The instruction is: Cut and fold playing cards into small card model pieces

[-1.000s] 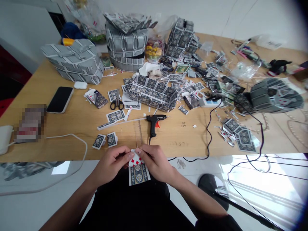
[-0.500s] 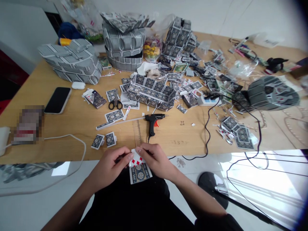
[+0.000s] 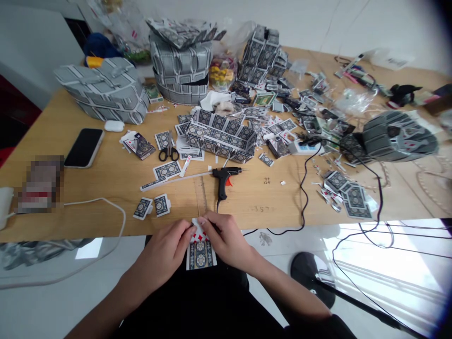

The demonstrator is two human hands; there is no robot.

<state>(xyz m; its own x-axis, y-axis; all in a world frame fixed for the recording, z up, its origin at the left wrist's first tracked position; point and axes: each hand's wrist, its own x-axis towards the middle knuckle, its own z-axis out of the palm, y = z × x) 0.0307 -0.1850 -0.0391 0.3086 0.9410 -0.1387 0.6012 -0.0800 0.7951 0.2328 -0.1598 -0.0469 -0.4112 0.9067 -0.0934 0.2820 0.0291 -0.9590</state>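
Between my two hands, just off the table's front edge, is a playing-card piece (image 3: 201,254) with a patterned back panel hanging down and a white part with red diamonds above it. My left hand (image 3: 173,245) pinches the upper left of the piece. On its upper right, my right hand (image 3: 224,238) grips with thumb and fingers. Fingertips cover the top edge. Beyond my hands lies a black glue gun (image 3: 222,180) with an orange trigger. Two small folded card pieces (image 3: 142,208) (image 3: 162,205) rest left of it.
Black scissors (image 3: 168,151), a long patterned card box (image 3: 221,137) and a phone (image 3: 84,148) lie on the wooden table (image 3: 247,202). Woven card baskets (image 3: 181,66) stand behind. A black cable (image 3: 306,188) runs down at the right from a power strip (image 3: 304,148).
The card piece has turned slightly and shifted a little left, and less of its red-diamond part shows. Both hands still hold it.
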